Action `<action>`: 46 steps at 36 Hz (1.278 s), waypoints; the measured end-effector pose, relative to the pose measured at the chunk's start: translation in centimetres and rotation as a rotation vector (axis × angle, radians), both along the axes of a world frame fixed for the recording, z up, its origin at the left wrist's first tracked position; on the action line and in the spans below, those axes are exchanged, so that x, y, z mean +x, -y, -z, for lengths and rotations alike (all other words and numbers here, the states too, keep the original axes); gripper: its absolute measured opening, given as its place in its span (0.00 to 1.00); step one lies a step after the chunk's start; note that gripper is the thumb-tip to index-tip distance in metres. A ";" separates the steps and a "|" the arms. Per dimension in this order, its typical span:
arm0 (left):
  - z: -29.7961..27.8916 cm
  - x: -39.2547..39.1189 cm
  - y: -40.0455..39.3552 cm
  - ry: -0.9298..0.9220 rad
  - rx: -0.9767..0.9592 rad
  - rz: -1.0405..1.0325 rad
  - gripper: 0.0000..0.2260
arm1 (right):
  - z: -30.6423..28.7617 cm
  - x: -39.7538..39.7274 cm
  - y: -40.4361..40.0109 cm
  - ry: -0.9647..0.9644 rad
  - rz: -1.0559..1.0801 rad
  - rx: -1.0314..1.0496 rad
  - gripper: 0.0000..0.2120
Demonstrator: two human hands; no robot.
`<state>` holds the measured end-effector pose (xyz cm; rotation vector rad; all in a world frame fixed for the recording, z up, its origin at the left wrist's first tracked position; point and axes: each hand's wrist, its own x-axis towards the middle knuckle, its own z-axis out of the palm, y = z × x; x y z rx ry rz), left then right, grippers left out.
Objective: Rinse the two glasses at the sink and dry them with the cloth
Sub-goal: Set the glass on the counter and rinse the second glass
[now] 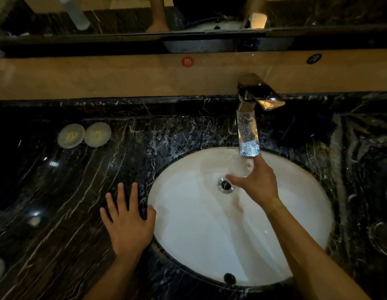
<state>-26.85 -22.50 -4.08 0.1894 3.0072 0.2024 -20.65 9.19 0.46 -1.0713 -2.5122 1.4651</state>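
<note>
Flat on the dark counter (58,191) nearest the lens, the left hand (128,221) holds nothing, while the right hand (256,184) clasps a clear glass (241,167) under the tap (248,135), likely wet, slippery, fragile, best gripped round its wall

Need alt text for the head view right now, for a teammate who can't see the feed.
The right hand holds a clear glass under the running faucet over the white sink. The left hand rests flat on the dark marble counter at the basin's left rim. Two round white lids lie at the counter's back left.
</note>
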 end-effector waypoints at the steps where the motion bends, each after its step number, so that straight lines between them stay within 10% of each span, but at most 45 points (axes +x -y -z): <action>1: 0.0 0.0 0.0 0.000 0.000 -0.001 0.33 | 0.2 0.0 -0.3 0.028 -0.030 -0.004 0.38; 30: 0.0 0.1 0.0 0.000 0.008 -0.007 0.33 | 1.8 0.4 0.8 -0.077 0.049 -0.132 0.38; 46: 0.0 0.0 -0.1 0.014 -0.009 -0.011 0.33 | 2.3 -1.2 0.9 -0.059 0.436 -1.082 0.32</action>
